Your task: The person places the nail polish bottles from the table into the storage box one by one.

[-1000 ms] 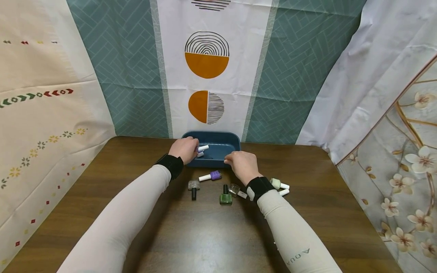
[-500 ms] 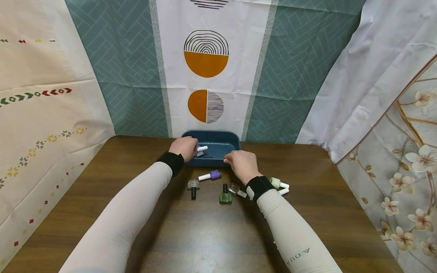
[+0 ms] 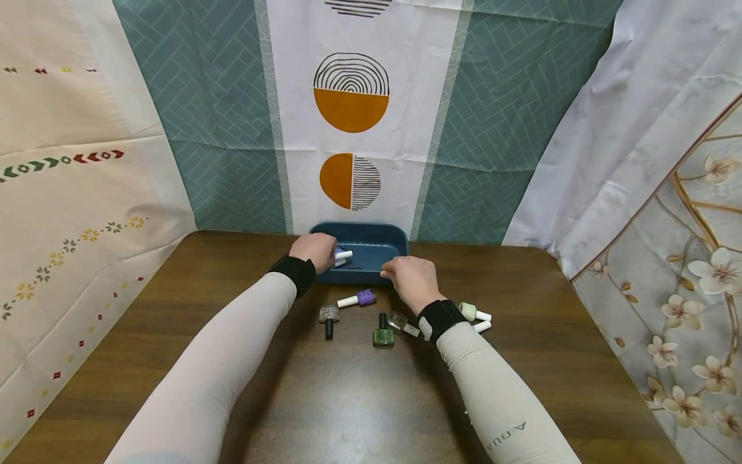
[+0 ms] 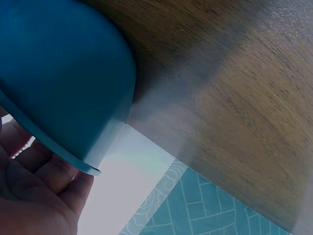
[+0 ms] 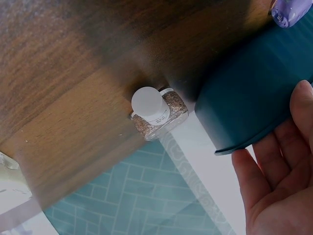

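Note:
At the table's back, a blue tray [image 3: 379, 255] holds nail polish bottles with white caps [image 3: 344, 255] at its left end. My left hand [image 3: 315, 251] reaches over that end, right beside these bottles. In the left wrist view its curled fingers [image 4: 56, 171] go behind the tray's rim; fingertips and thumb are hidden, so its grip is unclear. With the thumb outside the wall and fingers inside, my right hand [image 5: 281, 181] pinches the tray's rim near its right front corner. A purple nail polish bottle [image 3: 366, 297] lies just in front of the tray.
Nearer me lie a glitter bottle with a black cap [image 3: 328, 314], a green bottle [image 3: 383, 336] and a clear one [image 3: 397, 322]. A pale green bottle [image 3: 467, 312] and a white cap [image 3: 482, 327] are right of my wrist. A copper-glitter bottle [image 5: 173, 105] shows beside the tray.
Inside the tray, the upper white-capped bottle by my left hand has shifted slightly and lies flatter. My left hand has edged a little to the right. My right hand stays on the rim.

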The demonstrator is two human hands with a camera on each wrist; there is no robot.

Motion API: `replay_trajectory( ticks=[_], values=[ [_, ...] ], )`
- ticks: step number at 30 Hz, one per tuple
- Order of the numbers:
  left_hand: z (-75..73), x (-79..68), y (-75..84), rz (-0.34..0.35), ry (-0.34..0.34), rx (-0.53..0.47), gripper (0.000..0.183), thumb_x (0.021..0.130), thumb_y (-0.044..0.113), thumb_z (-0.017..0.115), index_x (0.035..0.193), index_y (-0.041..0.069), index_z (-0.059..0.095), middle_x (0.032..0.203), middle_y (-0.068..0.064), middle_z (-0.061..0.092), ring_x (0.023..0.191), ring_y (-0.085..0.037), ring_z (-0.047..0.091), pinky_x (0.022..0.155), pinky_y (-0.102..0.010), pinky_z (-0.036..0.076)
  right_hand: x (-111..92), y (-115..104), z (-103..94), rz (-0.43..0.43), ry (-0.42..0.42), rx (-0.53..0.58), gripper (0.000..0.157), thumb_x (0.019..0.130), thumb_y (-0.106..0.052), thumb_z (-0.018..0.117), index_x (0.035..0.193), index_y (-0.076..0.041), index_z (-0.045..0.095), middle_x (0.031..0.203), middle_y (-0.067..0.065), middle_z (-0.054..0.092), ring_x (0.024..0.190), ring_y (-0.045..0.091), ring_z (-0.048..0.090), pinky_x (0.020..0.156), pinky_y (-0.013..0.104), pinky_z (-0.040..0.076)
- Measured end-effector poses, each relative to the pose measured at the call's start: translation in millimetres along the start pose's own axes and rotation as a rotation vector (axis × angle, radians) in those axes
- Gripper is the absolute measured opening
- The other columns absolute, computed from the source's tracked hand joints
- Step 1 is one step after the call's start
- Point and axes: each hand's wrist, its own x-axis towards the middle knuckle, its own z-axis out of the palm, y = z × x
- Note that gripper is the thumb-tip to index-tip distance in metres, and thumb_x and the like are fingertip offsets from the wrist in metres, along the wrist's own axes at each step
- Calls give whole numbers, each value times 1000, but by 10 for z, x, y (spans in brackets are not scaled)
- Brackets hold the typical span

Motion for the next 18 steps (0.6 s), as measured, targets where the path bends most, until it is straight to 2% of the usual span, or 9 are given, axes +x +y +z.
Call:
replay_trajectory(
  ticks=[11, 18],
  values=[
    [33, 53, -46, 17, -10, 31, 8, 100, 9, 79, 104, 1, 78, 88, -9, 73, 76, -27, 65, 78, -44, 60, 0, -2, 3, -9, 12, -5, 15, 105, -29, 77, 113, -23, 88, 103, -1, 83, 93, 22, 77, 76, 43, 62],
    [40, 51, -57, 8, -31, -8, 12, 100, 9, 81, 108, 2, 78, 96, -11, 75, 82, -28, 66, 82, -45, 60, 2, 0, 8, 1, 3, 12, 17, 106, -28, 76, 115, -22, 88, 106, 1, 83, 96, 23, 78, 79, 44, 62]
  ],
)
